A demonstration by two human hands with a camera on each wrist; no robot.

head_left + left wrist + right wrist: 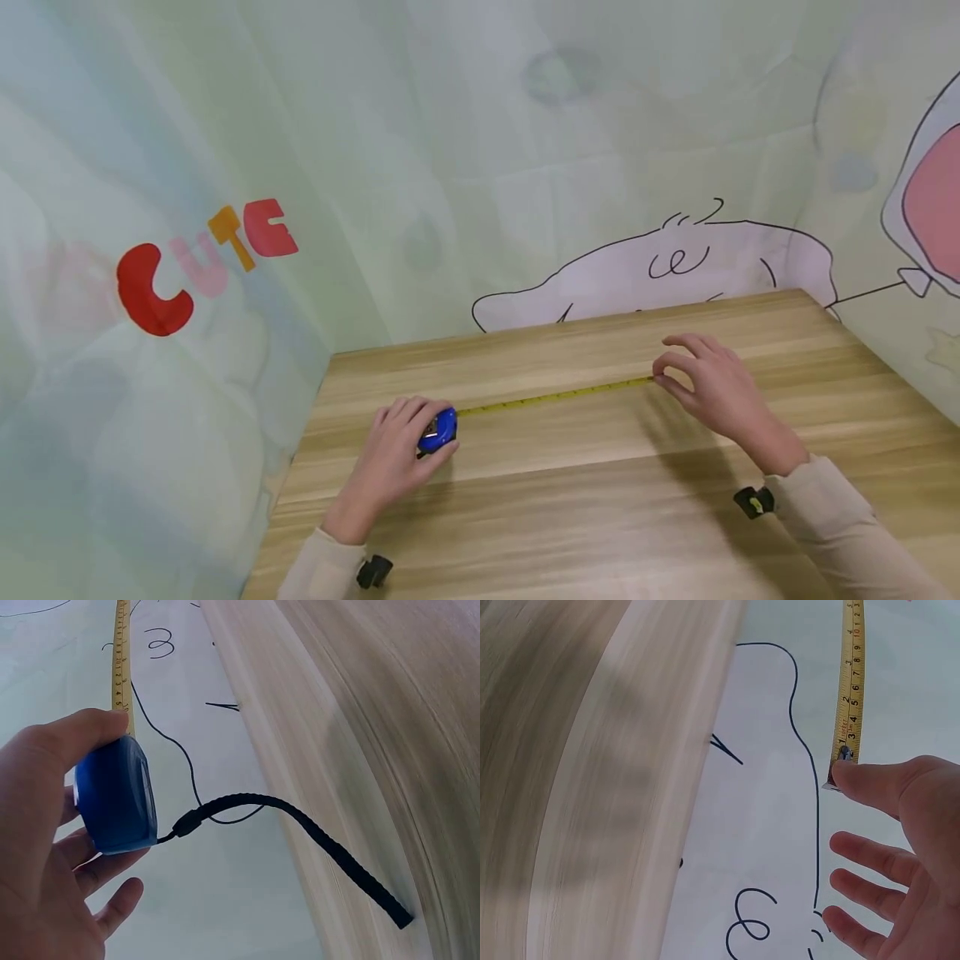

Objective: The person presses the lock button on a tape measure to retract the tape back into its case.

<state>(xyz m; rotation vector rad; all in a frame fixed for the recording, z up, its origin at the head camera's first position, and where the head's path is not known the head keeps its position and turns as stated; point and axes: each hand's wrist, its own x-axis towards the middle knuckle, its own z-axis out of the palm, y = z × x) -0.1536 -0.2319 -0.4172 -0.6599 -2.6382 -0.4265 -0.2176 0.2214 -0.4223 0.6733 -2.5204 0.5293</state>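
Over the wooden table (570,517), gripping the blue tape-measure case (444,431) in the left hand (393,450), pinching the tip of the yellow blade (555,397) in the right hand (716,392); holding its long axis crosswise between both hands.

Wood-grain tabletop (555,517); pale green walls (420,125), "CUTE" lettering (210,282) left, cartoon drawing (600,283) behind.

I am in a corner walled with pale printed cloth (450,167); home or studio, I cannot tell. Around my wood-grain table (570,508), "CUTE" lettering (212,285) shows at ten o'clock, a cartoon figure (735,271) at one, a balloon (937,200) at two.
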